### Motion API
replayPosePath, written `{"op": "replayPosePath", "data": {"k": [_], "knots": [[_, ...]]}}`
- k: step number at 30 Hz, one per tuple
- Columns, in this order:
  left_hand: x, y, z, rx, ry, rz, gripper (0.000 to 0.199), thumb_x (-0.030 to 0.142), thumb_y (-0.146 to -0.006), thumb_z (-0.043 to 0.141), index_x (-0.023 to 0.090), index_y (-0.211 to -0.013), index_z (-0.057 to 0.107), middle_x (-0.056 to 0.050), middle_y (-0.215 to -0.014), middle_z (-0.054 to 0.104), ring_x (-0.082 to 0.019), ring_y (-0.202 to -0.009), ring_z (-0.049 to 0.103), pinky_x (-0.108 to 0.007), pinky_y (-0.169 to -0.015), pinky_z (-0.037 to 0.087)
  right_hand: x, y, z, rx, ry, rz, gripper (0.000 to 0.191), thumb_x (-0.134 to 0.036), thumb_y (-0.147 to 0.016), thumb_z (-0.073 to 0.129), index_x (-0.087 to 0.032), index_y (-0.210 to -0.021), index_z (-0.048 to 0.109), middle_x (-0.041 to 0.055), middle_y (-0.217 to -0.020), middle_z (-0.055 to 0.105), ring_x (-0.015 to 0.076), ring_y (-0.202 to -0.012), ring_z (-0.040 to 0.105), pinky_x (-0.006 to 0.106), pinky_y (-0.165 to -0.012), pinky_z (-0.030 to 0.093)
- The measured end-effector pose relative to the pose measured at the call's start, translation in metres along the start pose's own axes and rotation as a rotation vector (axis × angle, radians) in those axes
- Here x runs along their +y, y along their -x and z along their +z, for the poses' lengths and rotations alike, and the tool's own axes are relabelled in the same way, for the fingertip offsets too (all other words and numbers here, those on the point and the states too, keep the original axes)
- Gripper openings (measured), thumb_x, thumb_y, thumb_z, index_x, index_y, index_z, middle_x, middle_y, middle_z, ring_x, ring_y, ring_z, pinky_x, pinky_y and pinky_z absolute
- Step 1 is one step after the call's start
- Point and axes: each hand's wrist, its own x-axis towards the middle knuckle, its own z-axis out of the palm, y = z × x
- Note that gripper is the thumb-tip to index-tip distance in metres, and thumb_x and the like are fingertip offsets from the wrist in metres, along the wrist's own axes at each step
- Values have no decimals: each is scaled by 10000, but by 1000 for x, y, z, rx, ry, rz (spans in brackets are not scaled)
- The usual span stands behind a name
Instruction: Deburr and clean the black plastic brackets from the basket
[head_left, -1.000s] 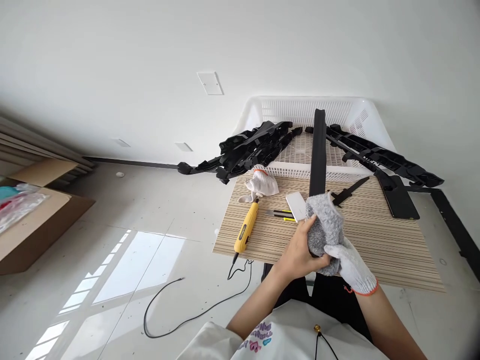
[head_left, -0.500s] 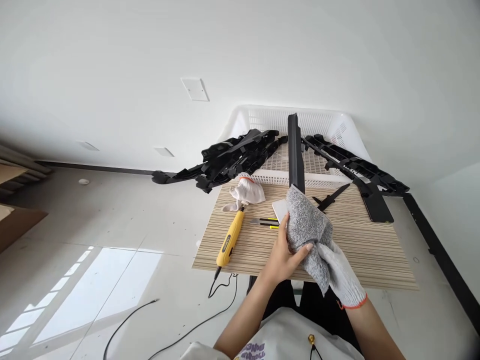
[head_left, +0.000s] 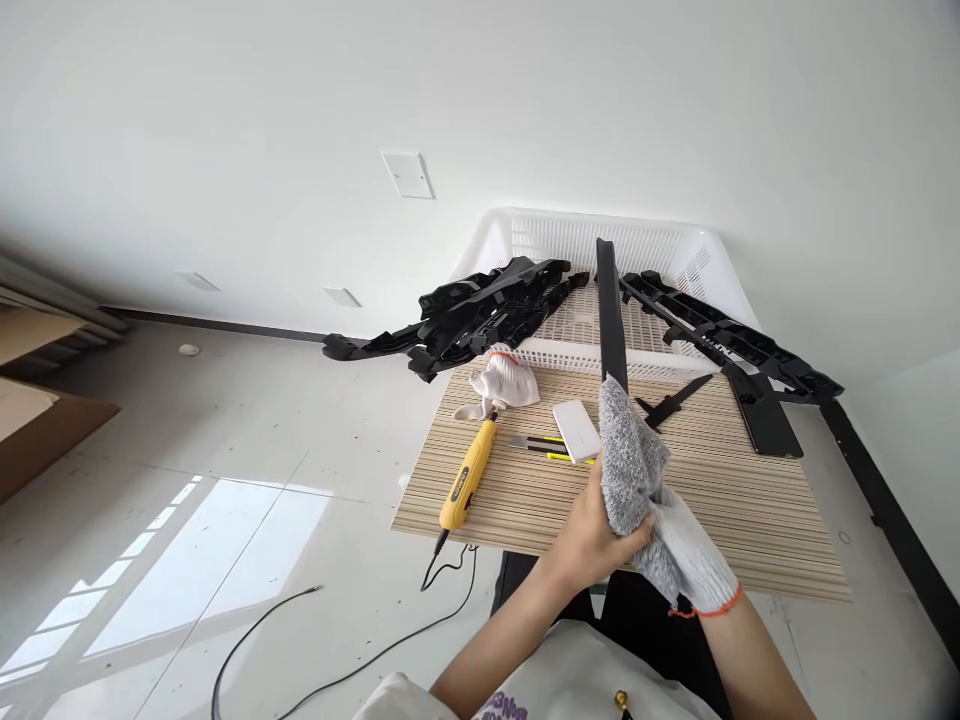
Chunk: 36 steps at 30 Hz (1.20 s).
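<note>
Striped tabletop (head_left: 757,520) spreads rightward of hands (head_left: 592,540) (head_left: 697,555) gripping cloth (head_left: 627,460) above its edge.

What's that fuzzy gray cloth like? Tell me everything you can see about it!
The gray cloth looks soft and fluffy, like towel material, with lighter and darker speckles. It is bunched and folded over the near part of a long black strip, whose far part sticks out. The bare left hand and the gloved right hand both hold it. One crumpled end hangs between them, near the front edge of the striped board.
</note>
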Motion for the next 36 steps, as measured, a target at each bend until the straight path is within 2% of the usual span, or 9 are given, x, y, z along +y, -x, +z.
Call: {"op": "replayPosePath", "data": {"k": [5,7,11,17,21,26,30,34,36], "knots": [[-9,7,2,140,40,-25,884,387,-860,736,203,-1546,211,-186,-1552,430,-304,-1467,409,-448,-1185,380,-34,33,-34,-56,337,278,255,-439,-740,801,-251,-890,716,7,-510,629,144,-379,531,220,-339,302],[-10,8,3,147,86,-26,878,400,-859,739,199,-1537,220,-184,-1515,478,-295,-1428,463,-442,-1168,401,-50,42,-51,70,511,287,320,-491,-778,773,-277,-1009,716,14,-610,678,136,-454,567,207,-366,339],[-6,8,8,176,182,-68,701,422,-880,718,184,-1447,381,-162,-1387,595,-283,-1297,577,-443,-1109,455,-76,42,-63,194,487,46,443,-574,-821,703,-228,-1099,708,60,-813,732,171,-633,654,275,-550,528],[7,18,3,-76,493,-267,452,471,-802,796,121,-1064,683,-129,-1066,746,-290,-1033,701,-406,-934,570,-91,-8,-12,31,112,-234,446,-603,-738,770,-264,-1028,761,64,-1084,746,273,-1018,685,364,-849,572],[8,34,-3,-254,632,-266,592,435,-685,895,149,-1164,695,-132,-1157,736,-325,-1116,686,-460,-1005,553,-87,-31,24,20,-29,-215,556,-751,-819,582,-276,-1059,740,59,-890,750,281,-895,707,407,-748,587],[1,43,-10,-383,663,-228,847,529,-551,940,225,-1281,639,-137,-1251,705,-367,-1225,638,-502,-1067,528,-100,-24,51,-74,-288,-308,441,-633,-849,622,-258,-1067,699,-7,-659,624,153,-560,592,288,-537,505],[-2,34,-19,-105,299,-203,779,502,-627,906,198,-1268,586,-137,-1250,692,-353,-1213,635,-539,-1078,495,-129,-21,66,-133,-338,-401,339,-575,-834,675,-251,-930,654,-86,-558,346,79,-419,330,233,-433,377],[-2,21,-25,280,19,-181,728,383,-736,829,211,-1333,447,-147,-1292,659,-327,-1192,654,-465,-987,534,-157,-17,78,-51,-378,-568,292,-524,-827,700,-251,-851,601,-84,-601,249,74,-456,274,223,-450,349],[1,18,-26,338,-51,-128,682,417,-756,799,211,-1298,441,-138,-1196,687,-322,-1077,702,-419,-858,571,-167,-12,82,-23,-382,-617,272,-506,-841,679,-256,-818,575,-79,-607,224,81,-468,260,230,-464,347]]}}
